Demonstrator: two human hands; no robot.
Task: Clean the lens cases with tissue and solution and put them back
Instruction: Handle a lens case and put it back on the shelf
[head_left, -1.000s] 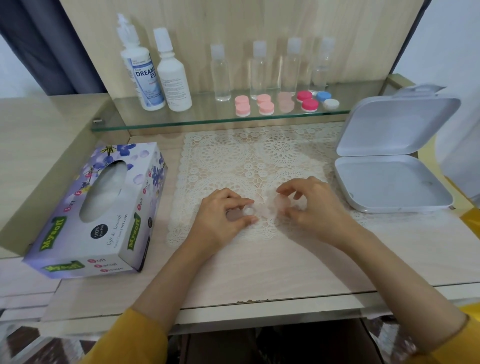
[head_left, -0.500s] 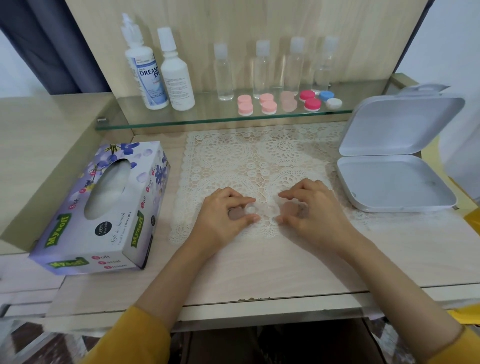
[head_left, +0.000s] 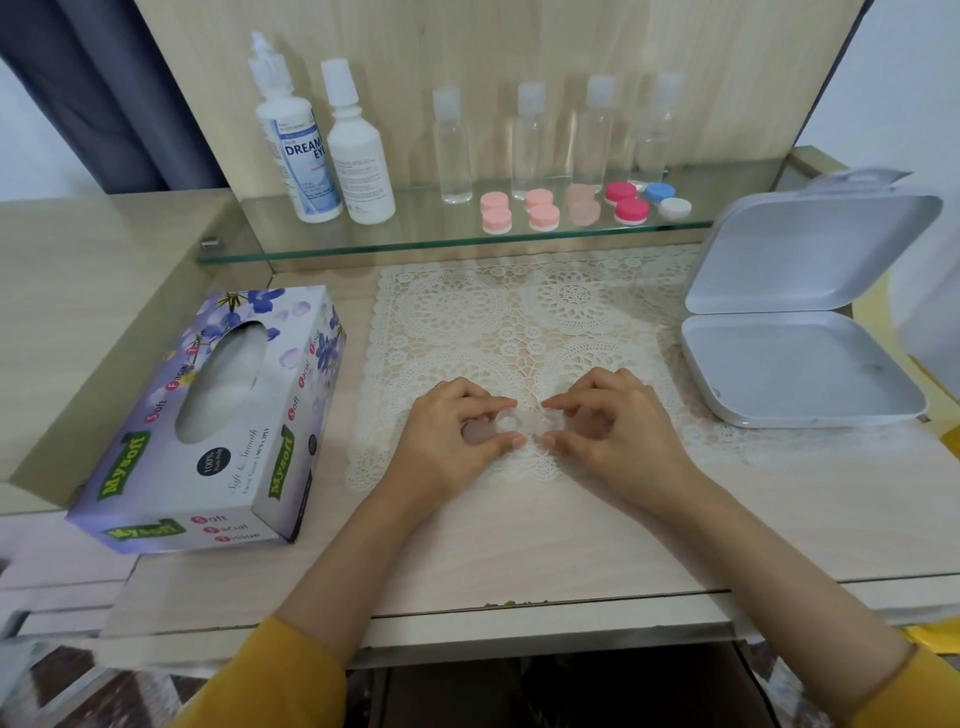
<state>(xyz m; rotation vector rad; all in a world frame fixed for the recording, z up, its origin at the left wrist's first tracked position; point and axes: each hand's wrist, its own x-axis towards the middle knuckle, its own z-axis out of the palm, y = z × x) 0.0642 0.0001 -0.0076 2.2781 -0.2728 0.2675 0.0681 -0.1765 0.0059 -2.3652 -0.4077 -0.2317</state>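
Head view: your left hand and right hand each pinch an end of the clear lens case, likely uncapping it; next, reach for the tissue box.

The right hand has come down since 1 second ago. Then it was lifted a little, its fingers fanned above the right end of the case. Now it sits low on the doily, knuckles arched, with index finger and thumb pointing left and pinching that end. Half a second ago those fingers lay flatter over it. The left hand has hardly shifted; its index finger now reaches slightly farther along the case's left end, thumb closing in below.
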